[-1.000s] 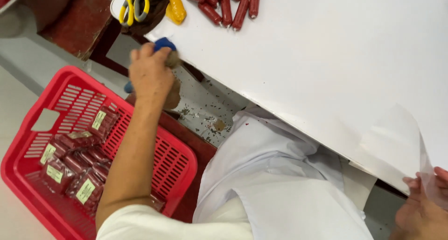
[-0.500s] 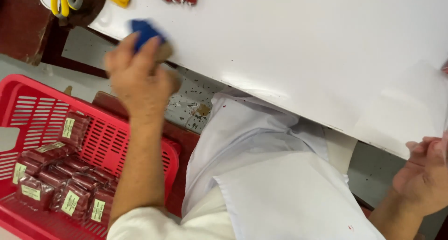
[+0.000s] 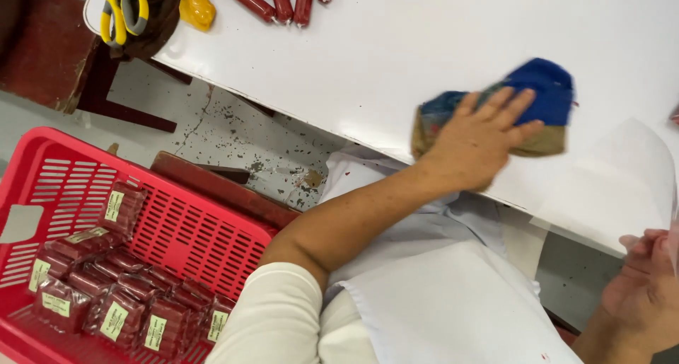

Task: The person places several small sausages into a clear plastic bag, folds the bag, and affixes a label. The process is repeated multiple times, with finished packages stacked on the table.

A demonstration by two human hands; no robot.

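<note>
Right of centre, the left hand (image 3: 481, 141) presses flat, fingers spread, on a blue-brown cloth (image 3: 527, 106) atop the white bench (image 3: 396, 45). Lower right, the right hand (image 3: 640, 293) curls loosely; whether it holds anything is unclear.

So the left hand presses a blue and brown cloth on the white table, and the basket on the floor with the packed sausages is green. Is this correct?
Not quite: the basket is red, not green, as the head view shows. The rest holds: the left hand lies flat on the blue and brown cloth on the white table, and the packed sausages are in the basket.
</note>
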